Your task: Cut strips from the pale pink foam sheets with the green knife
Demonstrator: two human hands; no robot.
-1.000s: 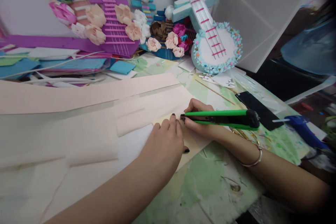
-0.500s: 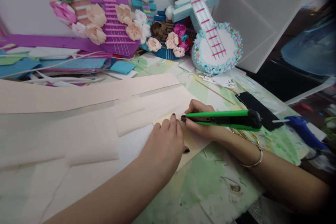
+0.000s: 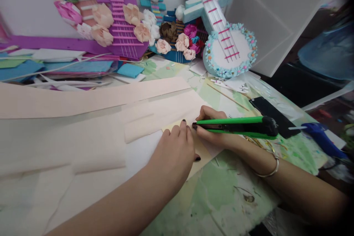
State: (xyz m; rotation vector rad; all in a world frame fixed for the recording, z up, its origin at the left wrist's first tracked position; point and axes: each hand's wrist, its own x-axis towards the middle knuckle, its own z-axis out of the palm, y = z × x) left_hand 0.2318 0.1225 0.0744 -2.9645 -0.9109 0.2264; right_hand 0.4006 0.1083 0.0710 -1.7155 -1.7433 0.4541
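Observation:
My right hand [image 3: 211, 132] grips a green utility knife [image 3: 238, 125], its tip pointing left at a pale yellow card [image 3: 200, 151] lying on cream foam sheets [image 3: 96, 143]. My left hand [image 3: 174, 153] lies flat on the card and sheets, fingers stretched out and pressing down, its fingertips right beside the knife's tip. A thin bangle circles my right wrist.
Foam guitar models with paper flowers, purple [image 3: 118, 25] and white with blue trim [image 3: 228, 48], stand at the back. A black phone [image 3: 272, 112], a blue glue gun [image 3: 320, 136], a wooden skewer [image 3: 228, 96] and scissors lie to the right on the green mat [image 3: 221, 191]. White boards lean at right.
The knife and my right hand have shifted slightly to the right. My left hand stays pressed in place.

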